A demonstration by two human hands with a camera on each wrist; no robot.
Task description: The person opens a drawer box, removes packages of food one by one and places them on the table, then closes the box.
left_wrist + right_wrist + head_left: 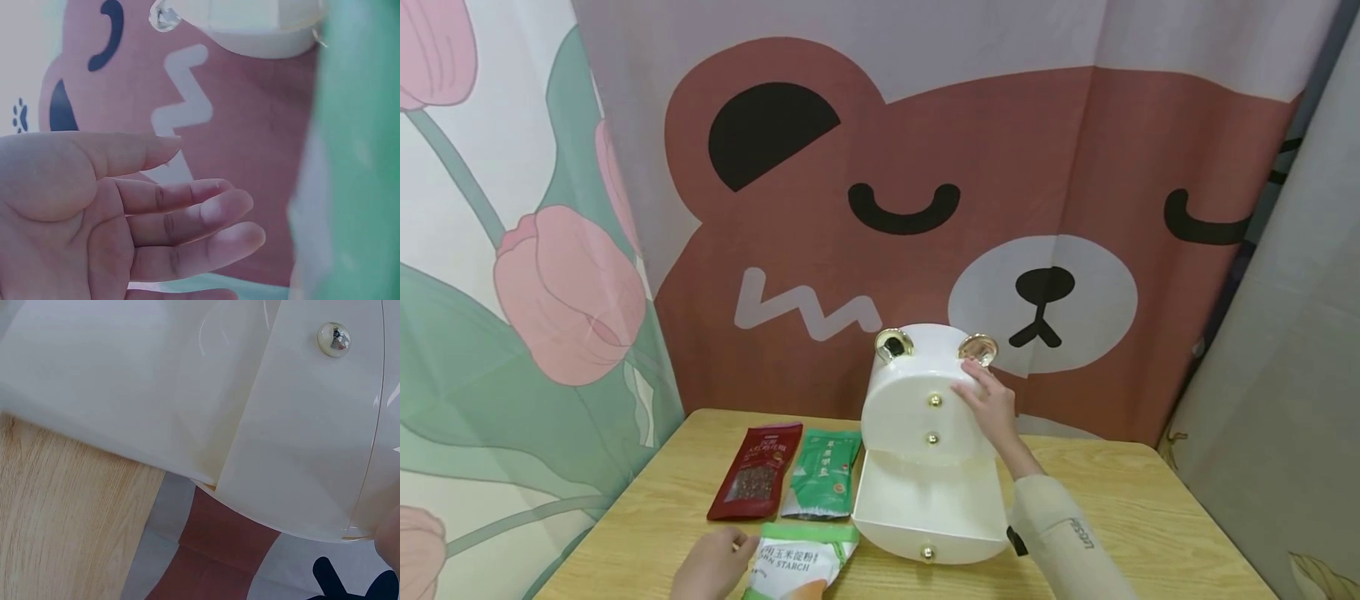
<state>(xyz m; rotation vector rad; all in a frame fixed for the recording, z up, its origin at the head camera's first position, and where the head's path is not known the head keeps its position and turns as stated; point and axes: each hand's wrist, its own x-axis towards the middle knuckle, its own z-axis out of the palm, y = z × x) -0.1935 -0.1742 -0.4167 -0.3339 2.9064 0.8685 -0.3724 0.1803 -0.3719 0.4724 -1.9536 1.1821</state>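
Note:
A white drawer box with gold round ears stands on the table, its bottom drawer pulled out towards me. Two gold knobs show on the upper fronts and one on the drawer. My right hand rests against the box's upper right side, fingertips just below the right ear. In the right wrist view only a bit of that hand shows at the edge, beside the white front. My left hand, fingers relaxed and holding nothing in the left wrist view, is just left of a green-and-white corn starch bag.
Left of the box, a dark red packet and a green packet lie side by side on the wooden table. Behind the table hangs a curtain with a bear print. A tulip-print curtain hangs at the left.

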